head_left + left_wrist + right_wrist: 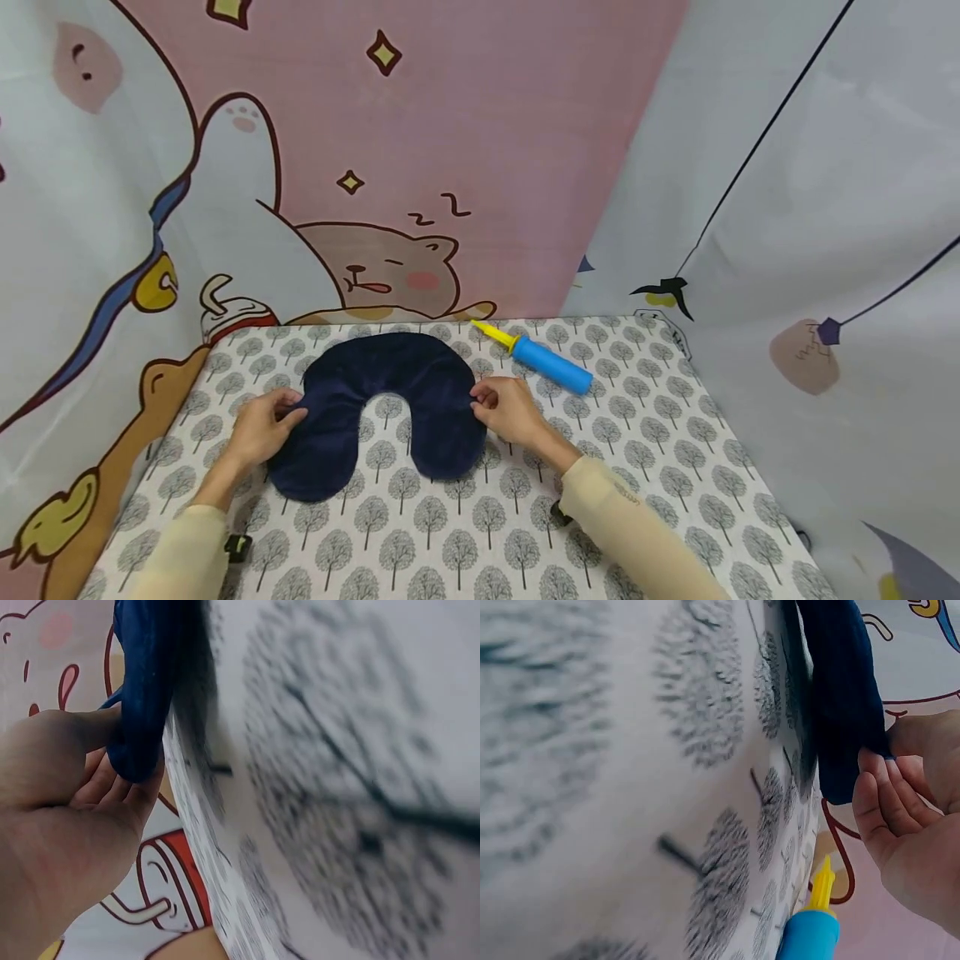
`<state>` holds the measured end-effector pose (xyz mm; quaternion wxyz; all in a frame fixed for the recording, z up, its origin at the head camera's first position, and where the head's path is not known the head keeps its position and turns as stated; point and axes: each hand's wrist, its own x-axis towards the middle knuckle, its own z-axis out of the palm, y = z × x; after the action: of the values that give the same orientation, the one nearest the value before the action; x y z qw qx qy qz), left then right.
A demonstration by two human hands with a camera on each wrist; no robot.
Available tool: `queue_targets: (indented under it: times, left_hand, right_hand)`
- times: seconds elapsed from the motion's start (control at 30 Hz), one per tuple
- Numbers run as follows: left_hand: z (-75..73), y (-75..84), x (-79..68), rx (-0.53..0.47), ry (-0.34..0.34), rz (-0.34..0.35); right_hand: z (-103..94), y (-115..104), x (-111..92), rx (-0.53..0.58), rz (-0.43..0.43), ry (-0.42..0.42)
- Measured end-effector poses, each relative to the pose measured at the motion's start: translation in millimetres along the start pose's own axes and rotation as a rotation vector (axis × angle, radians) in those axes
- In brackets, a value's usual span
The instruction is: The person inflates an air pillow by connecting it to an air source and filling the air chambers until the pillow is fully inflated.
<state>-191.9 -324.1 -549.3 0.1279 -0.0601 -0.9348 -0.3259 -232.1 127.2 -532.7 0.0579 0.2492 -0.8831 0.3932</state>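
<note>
A dark navy U-shaped neck pillow [382, 367] lies rather flat on the table, its opening toward me. At its left outer edge my left hand [262, 423] pinches the fabric between thumb and fingers. The left wrist view shows that hand [82, 772] with the pillow's edge [142, 697] between thumb and fingers. My right hand [510, 410] grips the right outer edge. From the right wrist, the thumb and fingers of this hand [911, 802] pinch a bit of the navy cloth [847, 697].
A blue hand pump [552, 365] with a yellow nozzle [492, 333] lies beyond my right hand, near the table's back edge. The table [420, 558] wears a white cloth printed with grey trees. Cartoon-printed curtains [510, 150] hang behind and at both sides.
</note>
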Motion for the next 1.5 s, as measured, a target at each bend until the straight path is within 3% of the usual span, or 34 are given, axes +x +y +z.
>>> queue_targets:
  times: [0.23, 0.4, 0.6, 0.8, 0.93, 1.03, 1.27, 1.37, 1.5]
  left_hand:
    - [6.3, 10.9, 7.0, -0.017, -0.046, 0.01]
    - [5.3, 14.2, 14.6, -0.035, -0.048, 0.048]
    - [-1.3, 13.0, 31.4, -0.007, -0.04, 0.064]
    - [-2.7, 6.9, 51.3, -0.011, -0.026, 0.072]
    - [0.6, 3.2, 58.4, 0.006, -0.012, 0.079]
    - [2.8, 2.5, 59.3, 0.005, -0.04, 0.063]
    - [-0.3, 3.8, 54.1, 0.048, -0.235, -0.018]
    - [-0.9, 6.8, 50.3, 0.061, -0.276, 0.001]
    - [2.2, 16.6, 41.4, 0.075, -0.265, 0.065]
  right_hand:
    - [-6.7, 3, -22, 0.036, 0.046, -0.002]
    - [-6.5, 1, -34, 0.123, 0.118, -0.009]
    - [0.5, -13, -47, 0.233, 0.176, -0.03]
    - [12.1, -33, -59, 0.251, 0.204, -0.047]
    - [21.8, -41, -65, 0.225, 0.176, -0.069]
    - [26.5, -42, -68, 0.197, 0.148, -0.085]
    - [21.2, -32, -63, 0.178, 0.057, -0.132]
    - [13.5, -25, -55, 0.115, -0.015, -0.137]
    - [3.9, -15, -41, -0.003, -0.1, -0.165]
